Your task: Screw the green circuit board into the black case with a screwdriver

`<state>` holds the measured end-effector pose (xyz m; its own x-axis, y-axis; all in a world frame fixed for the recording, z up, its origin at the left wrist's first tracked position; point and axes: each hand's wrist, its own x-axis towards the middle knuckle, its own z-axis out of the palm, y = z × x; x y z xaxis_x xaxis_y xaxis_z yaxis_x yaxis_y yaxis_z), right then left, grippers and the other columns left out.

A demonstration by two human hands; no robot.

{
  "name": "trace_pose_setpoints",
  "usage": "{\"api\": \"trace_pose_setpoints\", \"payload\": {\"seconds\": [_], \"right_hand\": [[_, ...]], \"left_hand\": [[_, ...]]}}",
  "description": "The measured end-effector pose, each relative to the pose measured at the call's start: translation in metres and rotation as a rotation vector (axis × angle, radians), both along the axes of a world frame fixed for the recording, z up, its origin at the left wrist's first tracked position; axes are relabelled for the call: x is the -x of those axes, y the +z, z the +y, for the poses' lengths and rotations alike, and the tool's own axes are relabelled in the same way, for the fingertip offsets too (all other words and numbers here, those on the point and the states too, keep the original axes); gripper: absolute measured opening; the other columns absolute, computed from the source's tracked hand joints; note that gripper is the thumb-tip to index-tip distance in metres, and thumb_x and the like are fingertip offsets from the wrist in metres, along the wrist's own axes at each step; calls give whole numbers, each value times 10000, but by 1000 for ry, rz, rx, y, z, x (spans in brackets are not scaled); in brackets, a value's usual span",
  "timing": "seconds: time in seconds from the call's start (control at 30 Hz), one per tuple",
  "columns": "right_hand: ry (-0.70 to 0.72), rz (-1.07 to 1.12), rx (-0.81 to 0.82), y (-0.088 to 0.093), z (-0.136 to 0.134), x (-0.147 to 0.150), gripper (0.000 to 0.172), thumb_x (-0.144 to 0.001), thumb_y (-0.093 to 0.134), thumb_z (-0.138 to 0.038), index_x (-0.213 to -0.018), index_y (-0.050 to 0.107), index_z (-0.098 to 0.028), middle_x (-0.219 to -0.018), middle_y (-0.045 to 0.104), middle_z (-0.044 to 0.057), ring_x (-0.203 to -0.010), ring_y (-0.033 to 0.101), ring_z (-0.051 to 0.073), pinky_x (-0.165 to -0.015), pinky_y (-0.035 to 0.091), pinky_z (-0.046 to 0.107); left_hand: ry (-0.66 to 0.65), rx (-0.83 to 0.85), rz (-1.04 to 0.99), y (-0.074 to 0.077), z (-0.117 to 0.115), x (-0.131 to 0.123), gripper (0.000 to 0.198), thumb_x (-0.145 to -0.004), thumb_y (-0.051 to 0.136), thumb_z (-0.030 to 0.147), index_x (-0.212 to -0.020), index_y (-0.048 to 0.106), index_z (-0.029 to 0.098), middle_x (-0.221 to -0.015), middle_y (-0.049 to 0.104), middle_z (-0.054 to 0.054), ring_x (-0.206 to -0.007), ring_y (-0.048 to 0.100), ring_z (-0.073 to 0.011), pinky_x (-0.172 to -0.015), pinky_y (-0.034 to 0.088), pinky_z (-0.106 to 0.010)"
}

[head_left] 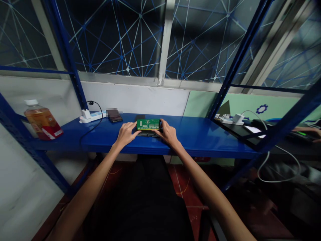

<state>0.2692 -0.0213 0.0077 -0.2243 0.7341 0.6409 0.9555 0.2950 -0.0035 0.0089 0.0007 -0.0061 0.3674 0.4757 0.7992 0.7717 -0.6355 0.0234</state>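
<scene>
A small green circuit board [148, 124] lies on a dark flat object on the blue shelf [200, 137], straight ahead of me. My left hand [126, 133] rests at the board's left edge, fingers curled against it. My right hand [168, 132] grips the board's right end, thumb at its near edge. Both hands hold the board between them.
A white power strip [91, 116] with a plugged-in cable and a dark phone [114, 116] lie at the back left. A bottle of amber liquid [42, 121] stands at the far left. Blue uprights frame the shelf. On the right, another person's hand [308, 132] works beside chargers and cables.
</scene>
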Motion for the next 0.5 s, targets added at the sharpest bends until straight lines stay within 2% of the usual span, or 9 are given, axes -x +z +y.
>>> {"api": "trace_pose_setpoints", "payload": {"seconds": [0.13,0.27,0.5], "right_hand": [[50,31,-39,0,-2,2,788,-942,348,-707,-1418,431,-85,-1200,668,182,-960,681,278,-673,429,293],[51,94,-52,2,-3,2,816,-923,348,-736,-1381,451,-69,-1160,687,182,-946,689,283,-668,433,297],[26,172,-58,1,0,1,720,-896,396,-752,-1224,529,-124,-1021,724,131,-838,695,271,-616,375,290]], "left_hand": [[54,7,77,0,1,-1,372,-940,612,366,-1215,642,116,-1021,715,-147,-956,649,-289,-808,466,-381],[44,-9,108,1,0,-3,332,-967,573,366,-1183,663,131,-1022,720,-144,-958,650,-279,-816,459,-375],[-14,-81,69,1,-4,-4,339,-1006,496,340,-1220,649,127,-1086,728,-150,-976,667,-277,-811,481,-379]]}}
